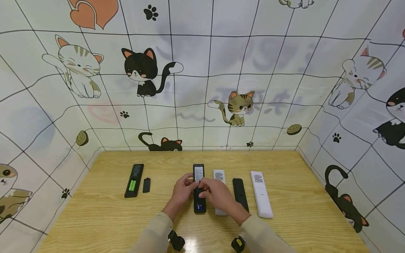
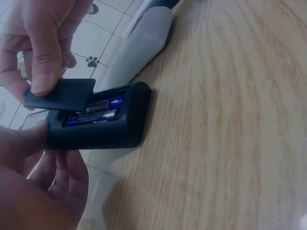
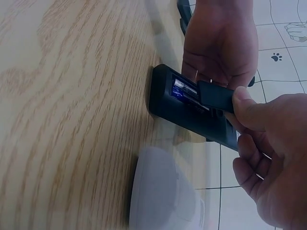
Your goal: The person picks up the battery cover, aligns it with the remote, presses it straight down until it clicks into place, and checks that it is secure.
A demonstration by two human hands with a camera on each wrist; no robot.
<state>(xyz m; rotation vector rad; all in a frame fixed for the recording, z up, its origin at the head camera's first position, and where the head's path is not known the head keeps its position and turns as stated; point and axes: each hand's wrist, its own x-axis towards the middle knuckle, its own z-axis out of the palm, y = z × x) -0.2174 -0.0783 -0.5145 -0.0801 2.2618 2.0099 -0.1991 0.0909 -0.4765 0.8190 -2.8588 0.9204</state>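
a slim black remote (image 2: 103,137) is showing its back, a pale printed label (image 1: 198,173) sitting toward the far end and two blue batteries (image 2: 98,116) lying bared toward the near end. the left hand (image 1: 182,189) is holding it at the middle of the wooden table (image 1: 300,200), gripping it between thumb and fingers. the right hand (image 1: 218,192) is pinching a flat black cover (image 2: 64,96), tilting it partly over the batteries; whether it is touching the remote i cannot tell. to the left, a second black remote (image 1: 136,173) is lying with green batteries (image 1: 132,185) exposed, a small black lid (image 1: 146,185) just beside it. to the right, the right hand is partly hiding a white remote (image 1: 219,175), the right wrist (image 1: 239,212) is crossing a plain black remote's (image 1: 240,190) near end, and another white remote (image 1: 262,196) is lying rightmost.
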